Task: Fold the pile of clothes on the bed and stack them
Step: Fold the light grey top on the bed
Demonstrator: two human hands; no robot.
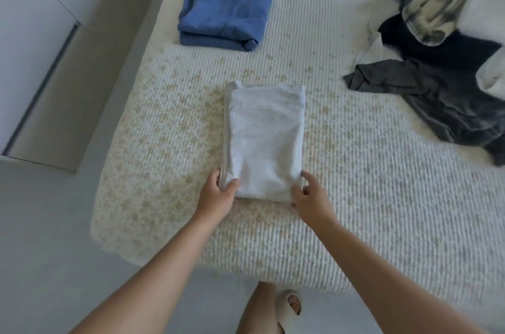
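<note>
While both bare forearms reach forward from the bottom of the view, the person's sandalled foot (pixel 290 306) stands on the pale floor (pixel 41 238) just short of the bed's near edge. The left hand (pixel 216 197) grips the near left corner of a folded light grey shirt (pixel 266 139), thumb on top of the cloth and fingers curled round its left edge. The right hand (pixel 310 197) pinches the near right corner, thumb on top and fingers bent at the side edge. The shirt lies flat as a narrow upright rectangle on the white ribbed bed cover (pixel 369 210), its near edge close to the bed's front edge, its collar end pointing away.

Bare cover lies on both sides of the shirt and beyond its far end. The bed's left edge runs diagonally up the view, with floor and a white cupboard (pixel 32 47) beyond it.

Farther off to the left, a folded blue garment (pixel 226 3) sits near the bed's left edge, well apart from the grey shirt. Farther off to the right, an unfolded heap of dark clothes (pixel 442 93) sprawls over the cover, with a blurred pale and dark piece (pixel 426 19) lying across its top and white cloth (pixel 492 71) at its right side.
</note>
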